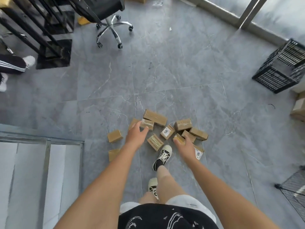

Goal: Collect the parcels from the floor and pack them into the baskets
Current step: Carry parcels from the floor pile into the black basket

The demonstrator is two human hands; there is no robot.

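Note:
Several small brown cardboard parcels lie in a loose heap on the grey tile floor ahead of my feet. My left hand grips a taped parcel at the heap's left side, thumb and fingers curled round it. My right hand holds another small taped parcel on the heap's right side. A labelled parcel sits between my hands. A long parcel lies at the back. Two parcels lie apart to the left. A black plastic basket stands tilted far right.
A wire basket shows at the right edge. An office chair and black rack legs stand at the far left. Another person's leg and white shoe are at the left edge. My black shoe is close to the heap.

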